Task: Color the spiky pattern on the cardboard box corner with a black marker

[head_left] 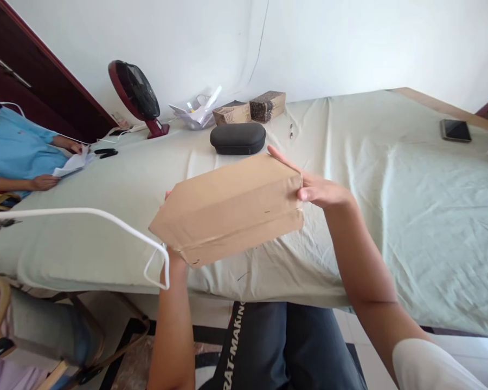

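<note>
A plain brown cardboard box is held up, tilted, above the cloth-covered table, its left end lower than its right. My right hand grips the right end, with the thumb on the end face and a finger stretched along the far top edge. At the left end is my left hand, mostly hidden behind and under the box; only a fingertip and the wrist show. Just beyond the box lies a black hard case.
Two small cardboard boxes, a plastic bag and a fan stand along the wall. A phone lies far right. Near left, a white cable crosses the view. Another person holds papers at the left.
</note>
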`<state>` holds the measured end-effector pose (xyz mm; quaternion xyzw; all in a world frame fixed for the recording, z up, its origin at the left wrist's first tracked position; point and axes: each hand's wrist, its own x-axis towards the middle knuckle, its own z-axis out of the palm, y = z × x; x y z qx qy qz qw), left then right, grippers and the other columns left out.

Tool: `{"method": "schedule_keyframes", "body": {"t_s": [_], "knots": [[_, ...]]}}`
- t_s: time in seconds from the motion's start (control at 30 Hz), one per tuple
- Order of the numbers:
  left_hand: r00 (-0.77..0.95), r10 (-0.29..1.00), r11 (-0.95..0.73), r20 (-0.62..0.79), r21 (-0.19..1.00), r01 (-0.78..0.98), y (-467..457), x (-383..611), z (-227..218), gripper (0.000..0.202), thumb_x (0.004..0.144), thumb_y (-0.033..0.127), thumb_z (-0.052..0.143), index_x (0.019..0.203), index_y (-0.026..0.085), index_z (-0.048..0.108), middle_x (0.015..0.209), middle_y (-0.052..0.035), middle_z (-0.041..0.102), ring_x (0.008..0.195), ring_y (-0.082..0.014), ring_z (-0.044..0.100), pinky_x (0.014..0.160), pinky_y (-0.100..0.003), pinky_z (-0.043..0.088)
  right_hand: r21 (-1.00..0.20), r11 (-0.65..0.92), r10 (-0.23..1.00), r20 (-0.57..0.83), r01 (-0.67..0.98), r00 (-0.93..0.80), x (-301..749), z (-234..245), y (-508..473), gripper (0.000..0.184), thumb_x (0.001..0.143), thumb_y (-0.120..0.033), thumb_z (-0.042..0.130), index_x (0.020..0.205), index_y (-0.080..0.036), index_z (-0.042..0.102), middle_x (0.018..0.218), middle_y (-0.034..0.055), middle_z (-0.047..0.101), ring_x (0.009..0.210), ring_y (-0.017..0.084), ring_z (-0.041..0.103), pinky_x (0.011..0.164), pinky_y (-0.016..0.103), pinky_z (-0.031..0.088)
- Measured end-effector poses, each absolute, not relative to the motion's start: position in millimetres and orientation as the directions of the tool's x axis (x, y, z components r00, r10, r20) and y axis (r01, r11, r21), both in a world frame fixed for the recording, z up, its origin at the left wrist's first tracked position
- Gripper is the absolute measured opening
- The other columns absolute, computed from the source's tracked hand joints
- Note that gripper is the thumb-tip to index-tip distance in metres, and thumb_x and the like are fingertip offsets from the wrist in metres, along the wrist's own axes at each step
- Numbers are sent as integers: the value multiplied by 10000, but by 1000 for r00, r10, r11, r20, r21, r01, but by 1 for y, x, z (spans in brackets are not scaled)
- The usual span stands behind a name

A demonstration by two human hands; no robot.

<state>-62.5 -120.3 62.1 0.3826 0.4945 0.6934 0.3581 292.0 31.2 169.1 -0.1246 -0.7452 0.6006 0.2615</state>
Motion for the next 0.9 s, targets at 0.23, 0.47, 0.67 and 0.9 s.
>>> {"method": "schedule_keyframes", "body": {"t_s": [0.23, 0.47, 0.67, 0.9], "knots": [[-332, 928, -180, 166, 984, -12, -127, -58, 44, 1255, 237, 543, 1089, 1374, 254, 640, 1339, -166, 716, 1419, -483, 579, 1137, -670, 541, -938, 336, 540, 265, -84, -799, 292, 161, 43, 1202, 747, -674, 862, 1722, -435, 201, 1845, 17, 86, 1661, 413, 219, 1307, 639, 291], [-257, 918, -302, 301, 953, 37, -122, -23, 61, 1326, 607, 712, 947, 1686, 361, 261, 1697, -183, 432, 1629, -373, 353, 1285, -527, 405, -932, 346, 495, 280, -108, -823, 297, 157, 50, 1258, 689, -662, 913, 1707, -432, 211, 1827, 60, 146, 1657, 408, 219, 1260, 616, 363], [-338, 847, -376, 410, 912, 163, -122, -23, 56, 1263, 712, 509, 957, 1714, 423, 193, 1724, -101, 431, 1576, -320, 460, 1330, -473, 340, -976, 101, 671, 209, -192, -711, 290, 155, 46, 882, 875, -730, 698, 1642, -437, 376, 1748, 30, 383, 1597, 348, 378, 1253, 599, 390], [-425, 796, -429, 431, 897, 107, -108, -24, 51, 1150, 718, 509, 954, 1677, 431, 324, 1728, -77, 430, 1578, -316, 450, 1279, -442, 421, -995, -86, 712, -32, -42, -702, 285, 150, 52, 657, 813, -627, 724, 1380, -299, 671, 1399, 84, 713, 1233, 352, 683, 1050, 529, 594]]}}
